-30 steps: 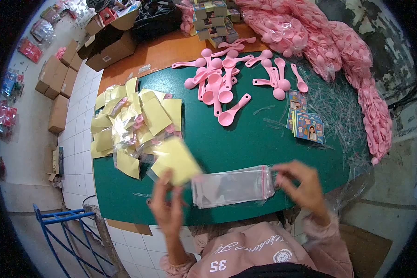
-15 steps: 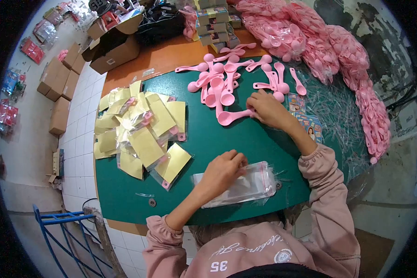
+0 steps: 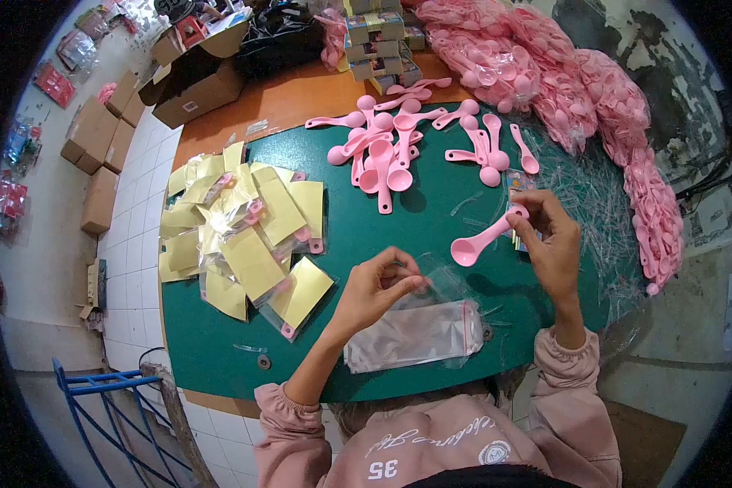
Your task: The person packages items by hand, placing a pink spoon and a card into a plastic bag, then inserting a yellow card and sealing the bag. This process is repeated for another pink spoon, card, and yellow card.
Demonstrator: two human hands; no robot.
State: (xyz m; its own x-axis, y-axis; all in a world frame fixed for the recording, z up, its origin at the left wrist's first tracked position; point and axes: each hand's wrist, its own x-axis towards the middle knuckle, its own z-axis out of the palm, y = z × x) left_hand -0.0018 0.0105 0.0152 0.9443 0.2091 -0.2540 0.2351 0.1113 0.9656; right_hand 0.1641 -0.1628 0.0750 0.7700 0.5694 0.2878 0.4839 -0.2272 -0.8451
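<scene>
My right hand (image 3: 551,240) pinches a pink measuring spoon (image 3: 486,237) by the end of its handle, bowl pointing left above the green table top. My left hand (image 3: 381,285) has thumb and fingers closed on a clear plastic bag (image 3: 447,281), raised at an angle over a stack of clear bags (image 3: 419,337) with a reddish line along the right end. Printed cards (image 3: 516,182) lie behind my right hand, which partly hides them. Beyond my hands is a loose pile of pink measuring spoons (image 3: 380,154), with a smaller group (image 3: 480,150) to its right.
Filled bags with yellowish cards (image 3: 252,260) are heaped at the left. Clear plastic strips (image 3: 577,195) litter the right side. Big bags of pink spoons (image 3: 537,73) line the back right. Card stacks (image 3: 374,45) and an open cardboard box (image 3: 195,85) stand at the back.
My right hand has lifted a measuring spoon away from the pile and brought it right and nearer. My left hand has raised a clear bag off the stack.
</scene>
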